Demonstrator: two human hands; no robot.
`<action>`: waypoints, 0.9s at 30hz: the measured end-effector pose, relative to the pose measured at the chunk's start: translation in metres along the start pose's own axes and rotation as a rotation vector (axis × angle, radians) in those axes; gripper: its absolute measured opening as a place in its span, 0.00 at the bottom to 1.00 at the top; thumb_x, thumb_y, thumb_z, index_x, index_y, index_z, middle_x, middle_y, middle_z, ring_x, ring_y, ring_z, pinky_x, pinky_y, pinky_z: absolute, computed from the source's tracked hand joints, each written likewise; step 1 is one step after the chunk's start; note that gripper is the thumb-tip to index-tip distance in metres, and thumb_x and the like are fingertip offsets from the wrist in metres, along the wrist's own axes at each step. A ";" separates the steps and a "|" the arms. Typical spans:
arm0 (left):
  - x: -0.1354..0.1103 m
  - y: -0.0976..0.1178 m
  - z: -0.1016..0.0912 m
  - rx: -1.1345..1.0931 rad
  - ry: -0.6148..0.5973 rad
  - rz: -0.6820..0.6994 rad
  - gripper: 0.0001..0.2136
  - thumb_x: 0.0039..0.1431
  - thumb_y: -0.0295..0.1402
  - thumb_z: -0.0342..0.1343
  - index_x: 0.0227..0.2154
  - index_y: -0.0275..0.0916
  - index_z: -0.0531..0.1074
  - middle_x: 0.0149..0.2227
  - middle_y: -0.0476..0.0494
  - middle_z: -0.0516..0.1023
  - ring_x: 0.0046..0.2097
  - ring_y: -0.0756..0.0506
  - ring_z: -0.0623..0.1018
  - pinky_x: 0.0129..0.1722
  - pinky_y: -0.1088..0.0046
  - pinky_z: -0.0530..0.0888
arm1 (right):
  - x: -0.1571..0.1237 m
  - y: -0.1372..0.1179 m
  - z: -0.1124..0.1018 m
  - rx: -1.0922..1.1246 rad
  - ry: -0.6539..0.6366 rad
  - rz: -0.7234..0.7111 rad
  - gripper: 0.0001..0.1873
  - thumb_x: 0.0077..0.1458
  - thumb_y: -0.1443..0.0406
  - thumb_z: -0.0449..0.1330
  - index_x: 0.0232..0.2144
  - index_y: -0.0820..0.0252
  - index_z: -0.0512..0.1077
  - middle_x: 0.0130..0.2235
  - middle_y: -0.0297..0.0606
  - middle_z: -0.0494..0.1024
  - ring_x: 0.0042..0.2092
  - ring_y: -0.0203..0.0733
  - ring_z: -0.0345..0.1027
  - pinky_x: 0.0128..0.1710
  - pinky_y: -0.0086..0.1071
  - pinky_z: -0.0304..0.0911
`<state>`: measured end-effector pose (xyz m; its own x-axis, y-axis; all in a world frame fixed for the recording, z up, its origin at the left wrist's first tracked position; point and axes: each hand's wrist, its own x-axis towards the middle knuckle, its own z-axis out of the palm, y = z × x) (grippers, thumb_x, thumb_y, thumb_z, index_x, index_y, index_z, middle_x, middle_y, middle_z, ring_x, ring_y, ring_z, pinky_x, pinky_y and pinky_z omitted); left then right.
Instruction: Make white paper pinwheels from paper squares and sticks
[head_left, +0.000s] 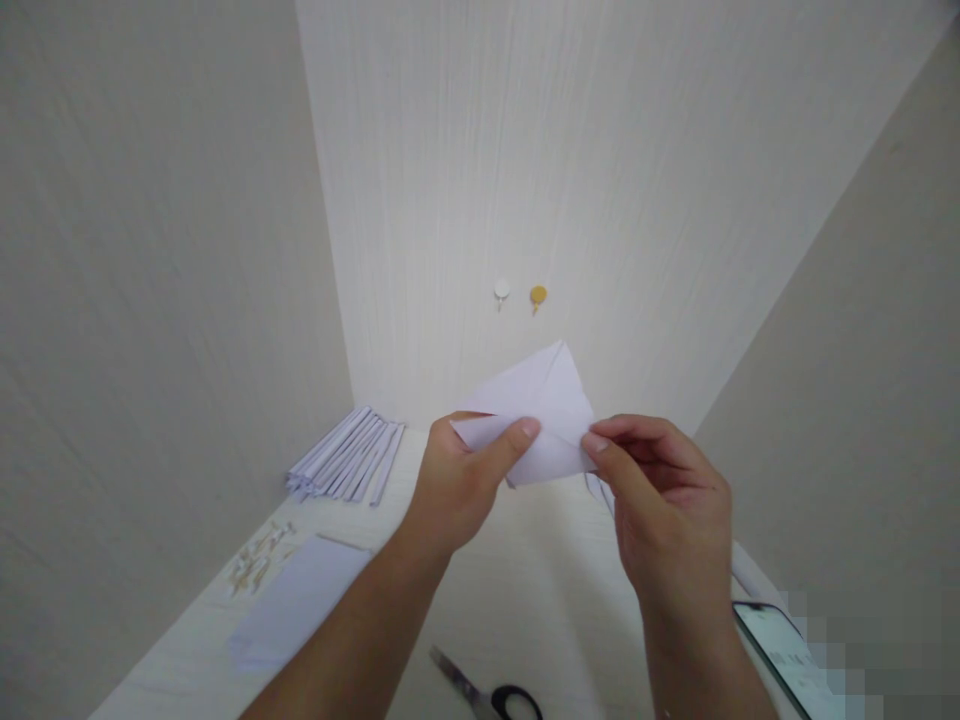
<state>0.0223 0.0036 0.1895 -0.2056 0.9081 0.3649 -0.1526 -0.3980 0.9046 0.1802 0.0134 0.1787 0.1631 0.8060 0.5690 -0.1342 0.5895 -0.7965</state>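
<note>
A folded sheet of white paper point(551, 410), with creased flaps meeting near its middle, is held up above the table. My left hand point(472, 475) grips its left side, thumb pressed flat on the front and the other fingers hidden behind. At the paper's right corner, my right hand point(660, 480) pinches the edge between thumb and forefinger. Below the hands, a pair of scissors point(487, 695) with black handles lies on the table, partly cut off by the frame's bottom edge.
A bundle of thin folded paper strips point(349, 460) lies at the back left. Nearer are small white and gold pieces point(259, 560) and a stack of white paper point(307, 595). A phone point(787, 655) rests at right. Two hooks, white point(502, 290) and gold point(538, 295), are on the back wall.
</note>
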 end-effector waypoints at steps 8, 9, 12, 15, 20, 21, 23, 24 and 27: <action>-0.001 0.001 -0.003 -0.037 0.122 -0.051 0.18 0.50 0.41 0.72 0.39 0.33 0.84 0.38 0.35 0.88 0.39 0.36 0.86 0.37 0.64 0.81 | 0.005 -0.011 -0.024 -0.164 -0.323 -0.071 0.12 0.59 0.71 0.66 0.40 0.47 0.84 0.37 0.32 0.83 0.36 0.39 0.77 0.35 0.31 0.72; -0.001 0.002 -0.003 -0.038 0.129 -0.046 0.18 0.49 0.41 0.72 0.39 0.33 0.84 0.37 0.35 0.88 0.39 0.36 0.86 0.38 0.64 0.81 | 0.006 -0.011 -0.027 -0.182 -0.347 -0.097 0.13 0.59 0.71 0.67 0.40 0.46 0.84 0.38 0.32 0.83 0.38 0.39 0.77 0.38 0.31 0.73; -0.001 0.003 -0.004 -0.043 0.127 -0.043 0.17 0.48 0.40 0.73 0.38 0.33 0.84 0.36 0.35 0.88 0.38 0.36 0.86 0.38 0.63 0.81 | 0.009 -0.013 -0.032 -0.223 -0.395 -0.184 0.14 0.60 0.72 0.67 0.39 0.45 0.84 0.41 0.32 0.83 0.43 0.41 0.77 0.43 0.33 0.73; 0.000 0.003 -0.005 -0.061 0.104 -0.047 0.17 0.47 0.40 0.73 0.37 0.33 0.84 0.37 0.35 0.88 0.38 0.36 0.86 0.38 0.63 0.81 | 0.012 -0.015 -0.035 -0.258 -0.453 -0.270 0.15 0.61 0.73 0.65 0.39 0.45 0.84 0.41 0.34 0.84 0.44 0.43 0.77 0.45 0.36 0.73; 0.001 0.001 -0.009 -0.072 0.069 -0.040 0.18 0.50 0.40 0.73 0.40 0.34 0.84 0.40 0.36 0.88 0.41 0.36 0.86 0.40 0.65 0.80 | 0.012 -0.014 -0.035 -0.283 -0.473 -0.293 0.17 0.60 0.74 0.66 0.41 0.42 0.84 0.43 0.33 0.84 0.45 0.44 0.77 0.45 0.37 0.73; 0.001 0.000 -0.010 -0.071 0.065 -0.040 0.18 0.51 0.40 0.73 0.40 0.34 0.84 0.41 0.36 0.88 0.42 0.36 0.86 0.40 0.66 0.80 | 0.011 -0.014 -0.035 -0.288 -0.473 -0.289 0.17 0.60 0.73 0.66 0.42 0.42 0.84 0.43 0.33 0.84 0.46 0.44 0.77 0.45 0.38 0.73; 0.001 0.000 -0.010 -0.068 0.067 -0.045 0.17 0.51 0.40 0.73 0.40 0.34 0.84 0.40 0.36 0.88 0.41 0.37 0.86 0.39 0.66 0.80 | 0.011 -0.013 -0.034 -0.300 -0.479 -0.285 0.17 0.61 0.73 0.66 0.44 0.42 0.83 0.44 0.34 0.84 0.47 0.45 0.77 0.46 0.38 0.73; 0.001 0.000 -0.010 -0.065 0.069 -0.050 0.17 0.51 0.40 0.73 0.40 0.34 0.84 0.40 0.36 0.88 0.40 0.37 0.86 0.38 0.66 0.80 | 0.011 -0.014 -0.034 -0.305 -0.486 -0.282 0.16 0.61 0.73 0.66 0.44 0.43 0.83 0.44 0.35 0.84 0.47 0.45 0.77 0.46 0.39 0.72; 0.001 0.001 -0.010 -0.050 0.048 -0.068 0.16 0.51 0.40 0.73 0.39 0.35 0.84 0.39 0.38 0.88 0.38 0.38 0.85 0.35 0.68 0.79 | 0.011 -0.015 -0.035 -0.321 -0.503 -0.282 0.15 0.62 0.72 0.65 0.43 0.44 0.83 0.44 0.35 0.83 0.47 0.45 0.77 0.46 0.38 0.71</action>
<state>0.0123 0.0026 0.1887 -0.2393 0.9264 0.2909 -0.2160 -0.3429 0.9142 0.2181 0.0112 0.1896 -0.3375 0.5954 0.7291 0.1579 0.7994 -0.5798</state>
